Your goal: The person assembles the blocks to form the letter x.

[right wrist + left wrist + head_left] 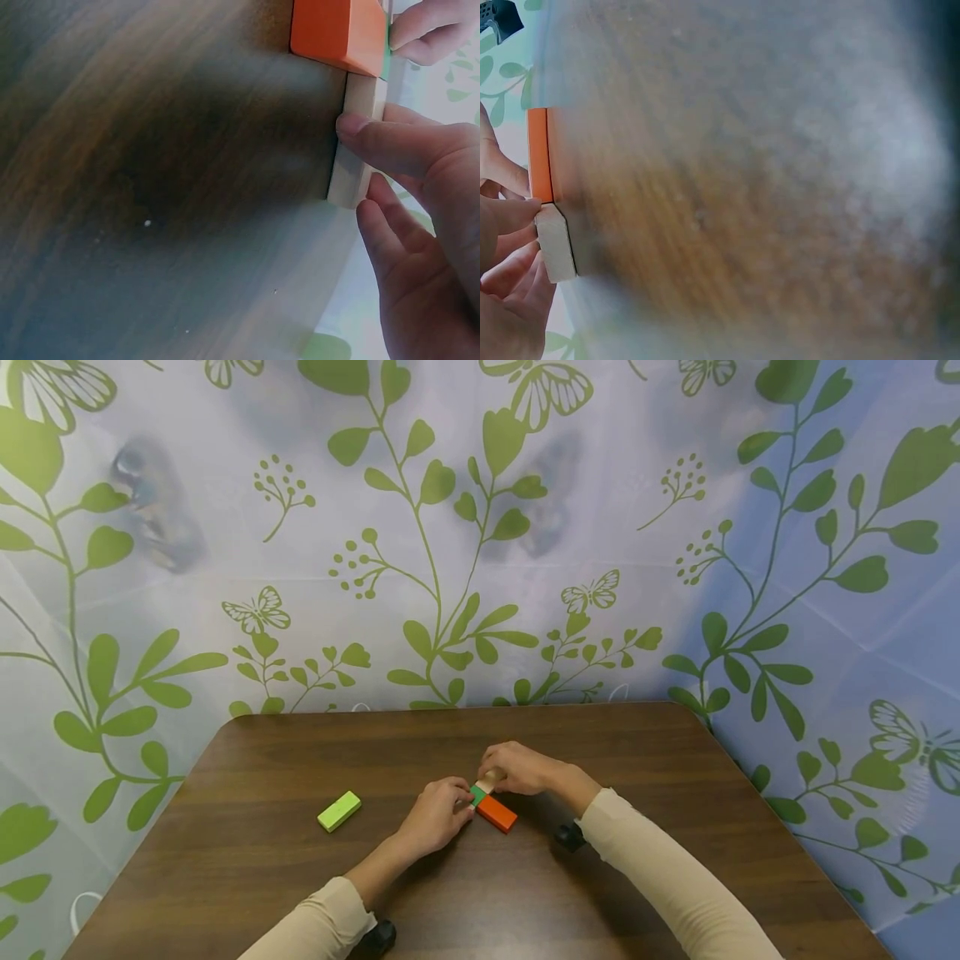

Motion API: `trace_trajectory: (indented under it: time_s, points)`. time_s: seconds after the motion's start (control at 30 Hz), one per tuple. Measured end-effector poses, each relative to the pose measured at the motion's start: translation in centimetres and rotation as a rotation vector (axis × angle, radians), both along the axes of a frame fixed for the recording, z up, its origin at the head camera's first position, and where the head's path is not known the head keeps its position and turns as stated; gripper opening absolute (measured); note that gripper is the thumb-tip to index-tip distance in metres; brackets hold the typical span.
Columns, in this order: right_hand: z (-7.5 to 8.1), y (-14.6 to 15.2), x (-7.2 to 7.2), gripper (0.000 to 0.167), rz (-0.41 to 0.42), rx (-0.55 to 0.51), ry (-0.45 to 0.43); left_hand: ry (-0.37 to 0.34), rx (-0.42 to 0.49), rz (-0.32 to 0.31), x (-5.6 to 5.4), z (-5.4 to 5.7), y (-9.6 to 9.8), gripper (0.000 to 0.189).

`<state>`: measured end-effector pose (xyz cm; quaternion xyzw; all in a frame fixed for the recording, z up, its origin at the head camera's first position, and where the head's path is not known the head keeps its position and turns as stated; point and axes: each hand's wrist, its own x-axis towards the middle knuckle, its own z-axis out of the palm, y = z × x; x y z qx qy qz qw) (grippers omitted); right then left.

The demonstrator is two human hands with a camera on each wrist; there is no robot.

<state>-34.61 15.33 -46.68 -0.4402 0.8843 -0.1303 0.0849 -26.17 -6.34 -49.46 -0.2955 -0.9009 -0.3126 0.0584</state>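
Note:
An orange block [497,812] lies on the table, with a green block [477,795] against its far end. My right hand [517,767] pinches a pale wooden block [365,97] between thumb and fingers; its end meets the orange block in the right wrist view. On the other side, my left hand [437,814] holds a second pale wooden block [556,244], which has a slanted corner and touches the orange one. Fingers hide most of this second block in the head view, and part of the green block too.
A lime-green block [340,811] lies apart on the left of the brown wooden table [285,877]. Behind the table hangs a pale curtain [450,610] with green leaves and butterflies. Dark wrist devices [570,837] sit under both forearms.

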Motion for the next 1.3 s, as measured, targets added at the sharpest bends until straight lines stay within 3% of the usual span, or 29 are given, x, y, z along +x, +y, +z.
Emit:
trace_trajectory:
  time_s: [0.63, 0.9, 1.3]
  points:
    - [-0.2, 0.2, 0.4, 0.032, -0.017, -0.011, -0.002, -0.004, 0.009, 0.008, 0.2, 0.0, 0.1, 0.014]
    - [-0.1, 0.8, 0.8, 0.028, -0.021, -0.110, 0.040, -0.002, 0.015, 0.026, 0.2, -0.1, 0.0, 0.014]
    - [-0.4, 1.5, 1.8, 0.018, 0.009, -0.177, 0.092, -0.025, 0.055, 0.065, 0.1, -0.2, -0.3, 0.024]
